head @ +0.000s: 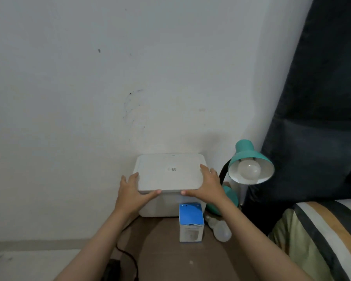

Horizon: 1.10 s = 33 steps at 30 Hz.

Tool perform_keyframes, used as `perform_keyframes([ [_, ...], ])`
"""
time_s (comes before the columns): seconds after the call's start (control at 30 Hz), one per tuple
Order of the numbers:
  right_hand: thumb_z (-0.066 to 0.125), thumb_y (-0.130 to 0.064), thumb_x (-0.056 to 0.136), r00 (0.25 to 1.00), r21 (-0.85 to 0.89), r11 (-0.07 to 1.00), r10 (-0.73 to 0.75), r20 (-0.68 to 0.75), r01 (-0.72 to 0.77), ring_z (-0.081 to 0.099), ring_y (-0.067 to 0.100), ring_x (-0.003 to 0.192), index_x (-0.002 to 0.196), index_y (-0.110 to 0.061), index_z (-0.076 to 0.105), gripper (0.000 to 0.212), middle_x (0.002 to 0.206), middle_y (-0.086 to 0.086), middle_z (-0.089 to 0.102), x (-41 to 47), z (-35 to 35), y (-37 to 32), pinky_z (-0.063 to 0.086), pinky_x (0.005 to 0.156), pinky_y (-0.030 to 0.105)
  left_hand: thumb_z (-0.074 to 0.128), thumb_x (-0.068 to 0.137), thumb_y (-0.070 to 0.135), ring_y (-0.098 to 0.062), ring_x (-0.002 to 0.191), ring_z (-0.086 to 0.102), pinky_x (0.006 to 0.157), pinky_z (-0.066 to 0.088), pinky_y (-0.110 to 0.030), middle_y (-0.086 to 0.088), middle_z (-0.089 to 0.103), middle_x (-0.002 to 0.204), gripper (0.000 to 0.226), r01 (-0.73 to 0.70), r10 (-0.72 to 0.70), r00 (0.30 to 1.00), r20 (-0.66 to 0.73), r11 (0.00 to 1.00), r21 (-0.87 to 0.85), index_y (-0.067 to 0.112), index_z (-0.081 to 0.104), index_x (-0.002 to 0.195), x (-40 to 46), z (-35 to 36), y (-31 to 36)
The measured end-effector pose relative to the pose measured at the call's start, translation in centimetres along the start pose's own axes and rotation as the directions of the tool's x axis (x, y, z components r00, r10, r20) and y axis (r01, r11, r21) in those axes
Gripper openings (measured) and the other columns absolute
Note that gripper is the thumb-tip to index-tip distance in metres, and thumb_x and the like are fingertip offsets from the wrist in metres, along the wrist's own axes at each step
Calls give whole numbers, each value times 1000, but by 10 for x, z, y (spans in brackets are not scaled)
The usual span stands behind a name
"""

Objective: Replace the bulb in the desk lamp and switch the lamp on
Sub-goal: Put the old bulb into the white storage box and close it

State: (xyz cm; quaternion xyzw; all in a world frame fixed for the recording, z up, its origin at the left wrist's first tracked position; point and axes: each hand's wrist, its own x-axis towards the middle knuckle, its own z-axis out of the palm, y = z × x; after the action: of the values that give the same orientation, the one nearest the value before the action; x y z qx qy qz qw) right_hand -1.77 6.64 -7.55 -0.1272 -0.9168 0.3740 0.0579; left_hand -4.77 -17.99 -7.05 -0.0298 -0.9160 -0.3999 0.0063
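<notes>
Here, from the left: our left hand (132, 191) presses against the left front corner of a white box (168, 177), fingers spread along its side, thumb laid along the front edge of the lid. The box sits at the back of a brown table (164, 258), against the white wall (89, 78). A small label marks the lid top.

A black cable (130, 258) runs down past the table's left edge, near our left forearm.

Our right hand (208, 185) holds the lid's right front corner the same way, fingers on top, thumb along the front edge. Both hands clasp the box between them.

In front of the box stands a small carton (190, 222), blue on top, white on the front. Just to its right a loose bulb (221, 231) lies on its side on the table.

Further right, the teal desk lamp (249, 157) stands beside the box, shade tipped toward us. A bulb in the shade (249, 168) is unlit. The lamp's base (230, 196) shows partly behind our right wrist.

At far right, a dark curtain (316, 118) hangs above a striped bed cover (322, 230).
</notes>
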Motion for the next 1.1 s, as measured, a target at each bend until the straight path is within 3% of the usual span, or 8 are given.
perform_keyframes([
  [0.1, 77, -78, 34, 1000, -32, 999, -17, 11, 17, 41, 28, 127, 135, -19, 39, 122, 132, 5, 42, 7, 2, 1, 44, 102, 46, 81, 63, 48, -25, 133, 32, 108, 32, -37, -11, 28, 144, 99, -67, 68, 997, 20, 996, -60, 14, 31, 141, 3, 1, -1],
  [0.23, 82, -61, 50, 998, -22, 998, -55, -6, 55, 36, 25, 124, 129, -16, 43, 99, 129, 7, 38, 2, -1, -2, 39, 104, 40, 83, 65, 34, -24, 130, 36, 106, 31, -33, -10, 29, 140, 91, -76, 77, 997, -2, 988, -138, 12, 36, 138, 3, 3, 2],
  [0.37, 76, -71, 40, 998, -24, 998, -56, -12, 56, 42, 25, 114, 105, -22, 50, 86, 116, 5, 44, 2, -1, -2, 47, 95, 43, 82, 67, 31, -25, 128, 36, 105, 32, -32, -10, 29, 138, 87, -71, 72, 997, 5, 987, -145, 10, 36, 137, 3, 3, 3],
  [0.67, 73, -76, 38, 997, -43, 997, -67, -46, 65, 45, 21, 104, 89, -26, 48, 76, 107, 1, 46, 1, -4, -4, 50, 84, 37, 73, 71, 49, -27, 122, 45, 96, 41, -36, -10, 33, 139, 81, -126, 127, 992, -17, 992, 18, 19, 34, 136, 2, -1, 3],
  [0.83, 69, -83, 38, 995, -40, 997, -74, -65, 71, 50, 18, 86, 68, -37, 34, 65, 89, -1, 51, 4, -7, -4, 30, 54, 20, 66, 73, 58, -32, 111, 54, 88, 45, -39, -12, 38, 135, 80, -167, 173, 985, -22, 974, 155, 23, 33, 136, 7, -8, 4],
  [0.93, 66, -87, 37, 994, -50, 996, -76, -75, 72, 53, 15, 88, 80, -31, 45, 74, 97, 0, 54, 3, -6, -6, 38, 58, 22, 66, 71, 60, -32, 112, 53, 88, 45, -39, -12, 39, 135, 84, -175, 183, 983, -33, 969, 174, 23, 31, 138, 9, -8, 3],
  [1.0, 71, -83, 37, 993, -12, 997, -72, -90, 71, 52, 14, 99, 101, -25, 51, 89, 109, 0, 53, -3, -4, -7, 48, 73, 26, 73, 65, 58, -31, 118, 49, 92, 44, -40, -11, 38, 137, 95, -162, 167, 986, -27, 977, 136, 22, 27, 140, 11, -9, 1],
  [1.1, 81, -68, 41, 988, 34, 999, 11, -154, -6, 41, 17, 113, 123, -18, 45, 103, 119, 4, 47, -14, 1, -8, 40, 84, 27, 86, 51, 51, -28, 126, 41, 97, 41, -42, -11, 35, 140, 118, -151, 147, 988, 45, 985, 81, 19, 18, 143, 16, -12, -3],
])
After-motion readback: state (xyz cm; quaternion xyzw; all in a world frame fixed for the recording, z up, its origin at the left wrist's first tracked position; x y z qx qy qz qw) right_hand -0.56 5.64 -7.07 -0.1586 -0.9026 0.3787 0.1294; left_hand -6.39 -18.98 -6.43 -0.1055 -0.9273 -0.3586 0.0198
